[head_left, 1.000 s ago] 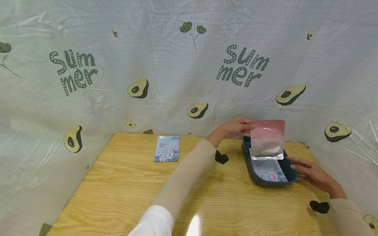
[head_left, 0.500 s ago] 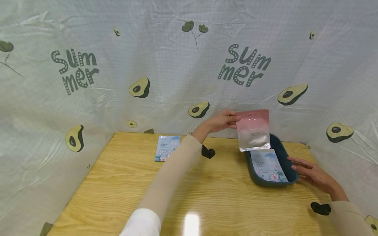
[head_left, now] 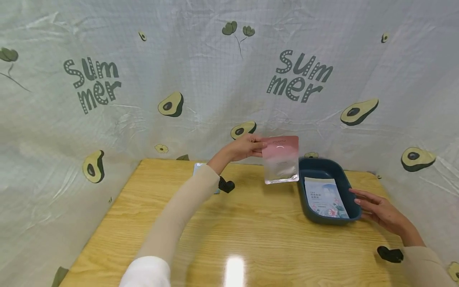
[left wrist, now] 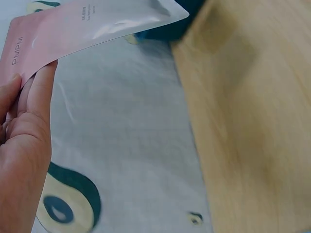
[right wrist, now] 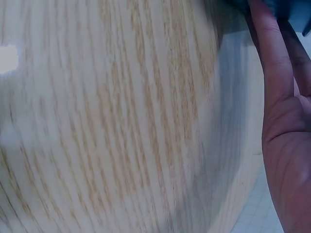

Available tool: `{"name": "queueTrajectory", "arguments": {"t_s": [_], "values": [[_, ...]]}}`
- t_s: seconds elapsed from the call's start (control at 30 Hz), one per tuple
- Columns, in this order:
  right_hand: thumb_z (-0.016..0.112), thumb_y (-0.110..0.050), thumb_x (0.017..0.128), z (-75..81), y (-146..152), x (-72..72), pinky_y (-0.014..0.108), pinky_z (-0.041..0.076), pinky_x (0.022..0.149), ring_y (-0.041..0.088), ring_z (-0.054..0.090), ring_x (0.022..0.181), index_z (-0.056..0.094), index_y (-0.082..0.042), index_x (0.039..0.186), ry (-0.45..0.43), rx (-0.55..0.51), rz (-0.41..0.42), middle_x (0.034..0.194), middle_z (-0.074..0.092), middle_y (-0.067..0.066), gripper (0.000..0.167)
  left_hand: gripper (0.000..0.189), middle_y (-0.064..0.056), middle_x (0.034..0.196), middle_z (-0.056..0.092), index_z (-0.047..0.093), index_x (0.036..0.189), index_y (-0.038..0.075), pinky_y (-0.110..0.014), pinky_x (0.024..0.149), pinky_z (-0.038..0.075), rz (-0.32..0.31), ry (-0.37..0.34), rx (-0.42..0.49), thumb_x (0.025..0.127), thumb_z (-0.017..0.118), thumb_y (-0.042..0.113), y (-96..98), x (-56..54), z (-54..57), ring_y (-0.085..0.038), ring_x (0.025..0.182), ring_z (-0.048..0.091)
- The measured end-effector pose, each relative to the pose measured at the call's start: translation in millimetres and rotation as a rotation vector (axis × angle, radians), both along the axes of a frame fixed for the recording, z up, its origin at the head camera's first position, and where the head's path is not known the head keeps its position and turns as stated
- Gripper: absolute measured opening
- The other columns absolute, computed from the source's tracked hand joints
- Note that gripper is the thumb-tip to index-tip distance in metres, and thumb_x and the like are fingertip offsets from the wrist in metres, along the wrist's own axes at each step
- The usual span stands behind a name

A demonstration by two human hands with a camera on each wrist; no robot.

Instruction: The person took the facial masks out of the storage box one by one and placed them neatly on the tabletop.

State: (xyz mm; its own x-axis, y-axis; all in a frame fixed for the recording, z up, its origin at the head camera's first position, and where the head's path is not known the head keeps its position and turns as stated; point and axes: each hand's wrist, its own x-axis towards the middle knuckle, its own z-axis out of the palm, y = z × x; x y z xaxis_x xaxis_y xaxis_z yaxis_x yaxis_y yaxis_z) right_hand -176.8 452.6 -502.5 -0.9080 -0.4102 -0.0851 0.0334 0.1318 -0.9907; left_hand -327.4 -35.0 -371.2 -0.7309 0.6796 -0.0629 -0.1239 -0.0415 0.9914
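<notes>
My left hand [head_left: 244, 147] pinches a pink-to-silver foil sachet [head_left: 281, 161] marked PMPM by its upper left edge, thumb in front. The sachet hangs upright above the back of the table, just left of a dark blue basin [head_left: 322, 220]. In the left wrist view the thumb and fingers [left wrist: 41, 92] grip the sachet's pink end. Inside the basin lies a pale blue sachet [head_left: 324, 198] with a pink flower print. My right hand [head_left: 381, 211] touches the basin's right rim with nearly straight fingers. A second pale blue sachet [head_left: 198, 167] is mostly hidden behind my left forearm.
The wooden table [head_left: 258, 235] ends at the back against a hanging cloth [head_left: 201, 71] printed with avocados. More cloth borders the left and right sides. A bright light reflection shows at the table's front.
My left hand has carried the pink sachet left from over the basin to beside it, uncovering the sachet inside. My left forearm now covers most of the other sachet. The right hand stays put.
</notes>
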Motion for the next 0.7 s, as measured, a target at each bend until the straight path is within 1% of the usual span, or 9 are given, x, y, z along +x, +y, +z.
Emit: {"name": "queueTrajectory", "arguments": {"t_s": [0.1, 0.17, 0.27, 0.4, 0.43, 0.47, 0.6, 0.67, 0.7], "values": [[0.041, -0.006, 0.110, 0.2, -0.4, 0.3, 0.028, 0.058, 0.087, 0.001, 0.064, 0.114, 0.038, -0.010, 0.157, 0.004, 0.003, -0.007, 0.135, 0.055, -0.027, 0.047, 0.035, -0.009, 0.077, 0.057, 0.048, 0.071, 0.003, -0.032, 0.085, 0.059, -0.001, -0.024, -0.014, 0.106, 0.048, -0.003, -13.1, 0.5, -7.1, -0.016, 0.083, 0.069], [0.042, -0.006, 0.110, 0.3, -1.1, 0.3, 0.028, 0.058, 0.087, 0.001, 0.064, 0.114, 0.039, -0.010, 0.157, 0.005, 0.011, -0.015, 0.134, 0.055, -0.027, 0.047, 0.032, -0.009, 0.079, 0.059, 0.053, 0.074, 0.001, -0.033, 0.086, 0.059, 0.003, -0.036, -0.023, 0.106, 0.047, -0.004, -21.5, 1.0, -11.0, -0.017, 0.085, 0.070], [0.042, -0.007, 0.110, 0.5, -2.3, 0.0, 0.028, 0.058, 0.087, 0.001, 0.064, 0.113, 0.039, -0.010, 0.157, 0.001, 0.025, -0.026, 0.133, 0.056, -0.027, 0.047, 0.032, -0.009, 0.079, 0.057, 0.055, 0.075, 0.002, -0.034, 0.087, 0.059, 0.001, -0.035, -0.045, 0.106, 0.047, -0.004, -34.2, 1.5, -15.8, -0.017, 0.085, 0.069], [0.043, -0.008, 0.110, 1.3, -4.1, -0.9, 0.028, 0.059, 0.086, 0.001, 0.065, 0.112, 0.041, -0.011, 0.156, -0.003, 0.030, -0.041, 0.132, 0.057, -0.027, 0.046, 0.029, -0.008, 0.081, 0.059, 0.058, 0.079, 0.002, -0.031, 0.084, 0.059, 0.003, -0.009, -0.091, 0.106, 0.048, -0.002, -49.7, 2.4, -19.2, -0.016, 0.084, 0.068], [0.044, -0.008, 0.110, 1.4, -4.4, -1.2, 0.029, 0.059, 0.086, 0.002, 0.065, 0.111, 0.041, -0.011, 0.156, -0.005, 0.030, -0.045, 0.132, 0.057, -0.027, 0.046, 0.029, -0.008, 0.083, 0.062, 0.062, 0.081, 0.001, -0.031, 0.083, 0.060, 0.005, -0.008, -0.098, 0.106, 0.048, -0.002, -53.1, 2.5, -20.0, -0.017, 0.085, 0.068], [0.044, -0.009, 0.110, 1.5, -4.5, -1.4, 0.029, 0.059, 0.086, 0.002, 0.065, 0.111, 0.041, -0.011, 0.156, -0.005, 0.031, -0.046, 0.131, 0.058, -0.026, 0.046, 0.031, -0.007, 0.080, 0.059, 0.058, 0.077, 0.002, -0.030, 0.082, 0.059, 0.001, 0.000, -0.110, 0.106, 0.048, -0.002, -56.6, 2.5, -20.8, -0.016, 0.082, 0.066], [0.045, -0.009, 0.110, 0.3, -3.6, -1.6, 0.029, 0.059, 0.085, 0.002, 0.066, 0.110, 0.042, -0.013, 0.156, -0.006, 0.042, -0.056, 0.130, 0.058, -0.027, 0.046, 0.032, -0.009, 0.083, 0.062, 0.060, 0.077, 0.000, -0.031, 0.082, 0.060, 0.002, 0.005, -0.145, 0.106, 0.047, -0.002, -67.5, 2.3, -25.7, -0.016, 0.082, 0.066], [0.045, -0.009, 0.110, -0.8, -2.8, -1.5, 0.028, 0.059, 0.085, 0.002, 0.066, 0.110, 0.043, -0.013, 0.155, -0.003, 0.051, -0.064, 0.130, 0.058, -0.027, 0.046, 0.033, -0.009, 0.082, 0.061, 0.056, 0.074, -0.001, -0.032, 0.082, 0.059, 0.007, 0.010, -0.177, 0.106, 0.047, -0.002, -72.1, 1.8, -29.3, -0.017, 0.081, 0.065], [0.045, -0.009, 0.110, -1.4, -2.5, -1.4, 0.028, 0.059, 0.085, 0.002, 0.066, 0.109, 0.043, -0.014, 0.155, -0.003, 0.052, -0.068, 0.130, 0.058, -0.028, 0.046, 0.031, -0.010, 0.084, 0.062, 0.057, 0.077, -0.002, -0.033, 0.083, 0.060, 0.015, 0.007, -0.194, 0.106, 0.048, -0.001, -74.1, 1.3, -31.6, -0.018, 0.083, 0.066]]}}
